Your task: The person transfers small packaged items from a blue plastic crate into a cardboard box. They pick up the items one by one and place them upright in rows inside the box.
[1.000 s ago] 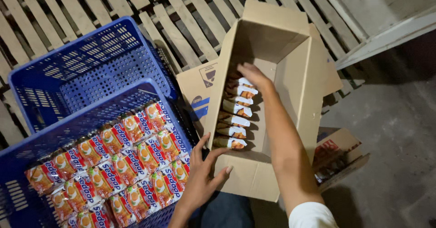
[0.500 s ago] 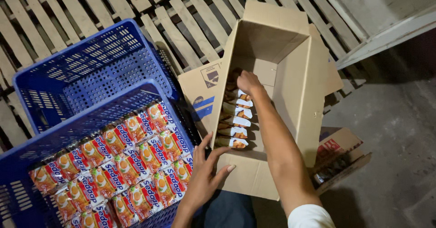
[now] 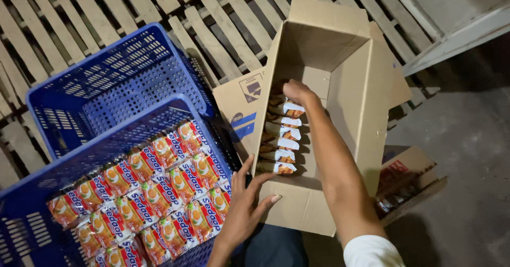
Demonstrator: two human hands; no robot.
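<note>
My right hand was inside the open brown cardboard box, fingers closed over the far end of the row of orange-and-white snack packets along its left wall. Left hand, fingers spread, braced the near left corner. Risk: the unsupported row could topple sideways. The box stood on wooden slat pallets, grey concrete floor beside; a packet-filled blue plastic crate sat left.

The scene is lit warmly and unevenly from above-left. The wooden slats and the cardboard box rim are brightly lit, while the right side and lower corners are lost in deep shadow. Slight softness is seen throughout; edges are mildly bowed.
</note>
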